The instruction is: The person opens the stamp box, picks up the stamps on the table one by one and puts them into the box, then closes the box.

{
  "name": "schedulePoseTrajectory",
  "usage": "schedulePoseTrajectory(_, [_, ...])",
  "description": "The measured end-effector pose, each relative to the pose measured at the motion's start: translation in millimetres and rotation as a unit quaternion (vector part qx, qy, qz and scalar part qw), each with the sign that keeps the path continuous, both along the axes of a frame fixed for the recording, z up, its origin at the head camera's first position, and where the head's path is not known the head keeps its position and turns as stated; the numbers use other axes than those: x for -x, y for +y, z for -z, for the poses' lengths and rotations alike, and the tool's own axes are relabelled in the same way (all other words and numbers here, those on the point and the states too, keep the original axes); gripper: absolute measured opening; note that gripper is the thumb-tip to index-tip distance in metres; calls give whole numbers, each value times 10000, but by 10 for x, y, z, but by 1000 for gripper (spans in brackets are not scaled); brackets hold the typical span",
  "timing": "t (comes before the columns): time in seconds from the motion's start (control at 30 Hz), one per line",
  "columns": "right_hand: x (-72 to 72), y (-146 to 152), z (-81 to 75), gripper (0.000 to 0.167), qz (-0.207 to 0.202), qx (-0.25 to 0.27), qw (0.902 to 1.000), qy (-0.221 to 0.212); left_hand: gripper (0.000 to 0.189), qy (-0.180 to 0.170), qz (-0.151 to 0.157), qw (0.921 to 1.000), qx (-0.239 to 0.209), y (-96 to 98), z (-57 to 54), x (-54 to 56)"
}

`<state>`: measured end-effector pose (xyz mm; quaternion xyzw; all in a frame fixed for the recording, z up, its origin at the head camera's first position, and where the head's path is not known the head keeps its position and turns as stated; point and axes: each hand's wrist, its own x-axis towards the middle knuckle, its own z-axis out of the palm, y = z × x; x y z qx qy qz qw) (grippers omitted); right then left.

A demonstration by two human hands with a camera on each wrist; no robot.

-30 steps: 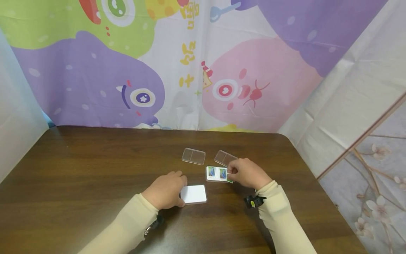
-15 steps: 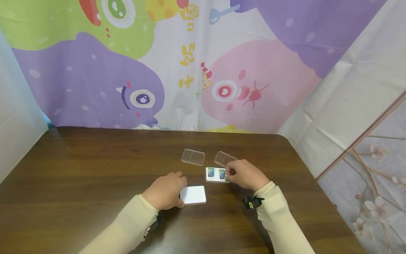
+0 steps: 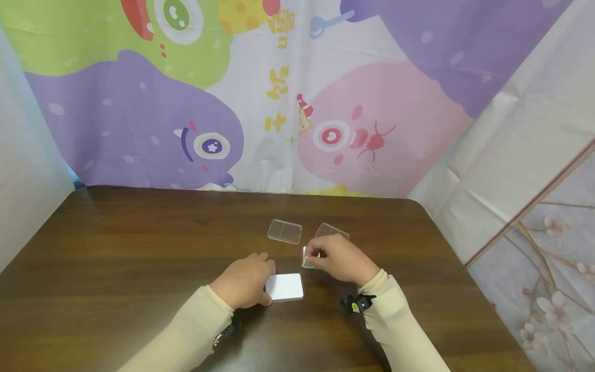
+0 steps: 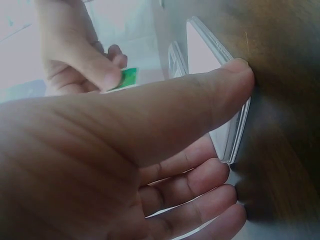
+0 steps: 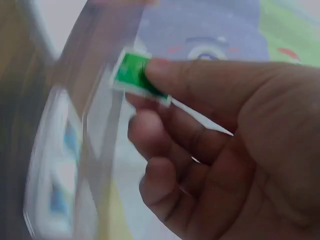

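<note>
Right grip (image 3: 343, 257) has shifted left over the picture case (image 5: 56, 170) since half a second ago, thumb and finger pinched on a little green card (image 5: 131, 71), probably at one end so most of its face stays clear. Left grip (image 3: 244, 280) is clamped on the white-topped case (image 3: 286, 287), farther from the table's (image 3: 139, 232) back edge, I'd guess so it doesn't skid.

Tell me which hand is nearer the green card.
Right. The right hand pinches the green card. The left hand is apart from it, holding the left end of the white case.
</note>
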<state>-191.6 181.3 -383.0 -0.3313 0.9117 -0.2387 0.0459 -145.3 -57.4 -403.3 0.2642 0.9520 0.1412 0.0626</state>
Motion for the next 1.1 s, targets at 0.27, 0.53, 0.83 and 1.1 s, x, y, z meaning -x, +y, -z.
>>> schedulePoseTrajectory(0.27, [-14,-151,155,8,-429,198,9920,-1172,48,49,27,10000,74,1,-17,-1])
schedulePoseTrajectory(0.53, [-25,-180,246,10,-397,-20,9908,-1294,47,16,47,10000,44,2,-5,-12])
schedulePoseTrajectory(0.83, [-9,-225,313,8,-650,-25,9931,-972,48,-13,41,10000,65,10,-1,-1])
schedulePoseTrajectory(1.1, [-29,-245,341,9,-548,-465,9970,-298,47,-57,53,10000,5,3,-3,-1])
